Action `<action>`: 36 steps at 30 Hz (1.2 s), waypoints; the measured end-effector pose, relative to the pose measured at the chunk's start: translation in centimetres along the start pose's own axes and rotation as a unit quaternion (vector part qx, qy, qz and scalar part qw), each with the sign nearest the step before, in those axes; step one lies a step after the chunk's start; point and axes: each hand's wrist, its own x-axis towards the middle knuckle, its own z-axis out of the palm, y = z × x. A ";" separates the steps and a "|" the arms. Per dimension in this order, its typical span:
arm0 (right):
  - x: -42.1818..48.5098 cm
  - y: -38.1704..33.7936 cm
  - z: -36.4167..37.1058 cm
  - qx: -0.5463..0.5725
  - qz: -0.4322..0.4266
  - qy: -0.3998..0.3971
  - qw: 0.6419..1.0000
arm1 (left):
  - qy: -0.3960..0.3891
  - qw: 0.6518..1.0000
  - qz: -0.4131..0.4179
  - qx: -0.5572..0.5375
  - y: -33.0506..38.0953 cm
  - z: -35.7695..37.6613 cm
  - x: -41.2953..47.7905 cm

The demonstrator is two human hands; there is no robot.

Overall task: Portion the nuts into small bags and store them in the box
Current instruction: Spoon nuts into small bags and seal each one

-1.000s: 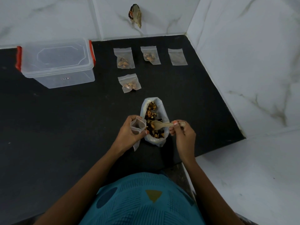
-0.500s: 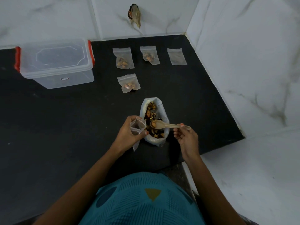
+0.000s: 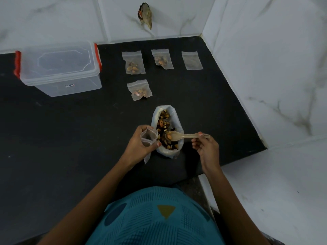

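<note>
On the black counter (image 3: 70,138), the left hand (image 3: 139,145) is gripping an open small bag (image 3: 148,137) just left of the nut sack (image 3: 177,121). The right hand (image 3: 206,147) is pinching a nut-loaded spoon (image 3: 184,136) above the sack. Beyond the sack, filled bags (image 3: 134,63) are lying, and far left of it the lidded box (image 3: 58,68) is sitting, its sticker (image 3: 69,85) unreadable.

The box (image 3: 59,68) sits upper left on the counter (image 3: 70,138). Three bags (image 3: 161,59) line the upper centre, a fourth bag (image 3: 139,90) below them, the nut sack (image 3: 177,119) at frame centre.
</note>
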 end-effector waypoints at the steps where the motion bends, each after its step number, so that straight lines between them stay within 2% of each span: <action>1: 0.0 0.0 0.0 -0.020 -0.004 -0.003 1.000 | -0.001 1.000 0.001 0.000 0.1 0.0 0.0; 4: 0.1 0.1 0.5 -0.110 -0.040 0.006 0.993 | -0.003 1.000 0.001 0.001 0.1 0.0 -0.1; 9: 0.4 -1.1 1.2 -0.255 -0.135 0.023 0.957 | -0.001 1.000 0.001 0.005 -0.1 -0.1 0.0; 14: 0.4 -1.7 1.9 -0.319 -0.212 -0.013 0.924 | 0.000 1.000 -0.007 0.001 0.0 -0.1 0.0; 17: 0.1 -1.0 2.3 -0.308 -0.243 -0.035 0.919 | -0.001 1.000 -0.004 -0.005 -0.1 -0.2 0.0; 20: -0.1 0.0 2.3 -0.274 -0.237 -0.057 0.930 | -0.009 1.000 -0.005 -0.011 0.0 -0.2 0.0; 28: 0.3 1.5 1.6 -0.116 -0.131 -0.049 0.983 | -0.010 1.000 -0.011 -0.009 0.0 0.0 0.0; 36: 1.0 1.0 0.8 -0.031 -0.059 -0.013 0.998 | -0.009 1.000 -0.015 0.009 -0.1 -0.1 0.1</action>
